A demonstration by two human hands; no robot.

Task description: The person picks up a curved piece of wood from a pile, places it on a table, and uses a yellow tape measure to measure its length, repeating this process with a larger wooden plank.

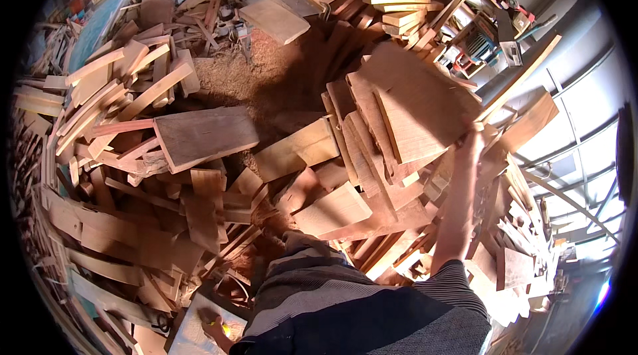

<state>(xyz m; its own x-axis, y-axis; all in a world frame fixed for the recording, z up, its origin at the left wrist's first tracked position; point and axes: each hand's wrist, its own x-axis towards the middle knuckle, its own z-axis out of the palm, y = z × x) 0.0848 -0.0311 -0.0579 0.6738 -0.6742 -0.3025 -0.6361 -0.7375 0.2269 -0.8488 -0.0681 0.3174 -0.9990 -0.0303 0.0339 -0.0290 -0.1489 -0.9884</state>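
Observation:
My right arm reaches forward to a large reddish-brown wooden board (419, 99) on top of a leaning stack. At the board's right edge, my right hand (473, 134) is closed on it, with the fingers mostly hidden. More rough boards (362, 149) lie tilted under its left side. Low at the left, my left hand (216, 332) is curled around a small yellow thing, too small to make out. Beneath that hand is a pale flat board (193, 328).
Offcuts and planks are heaped all around, including a thick board (206, 136) at the left and a pale block (332, 210) before me. Sawdust (232, 79) covers the ground further off. A tool shelf (475, 29) stands far right, near a bright barred window (585, 129).

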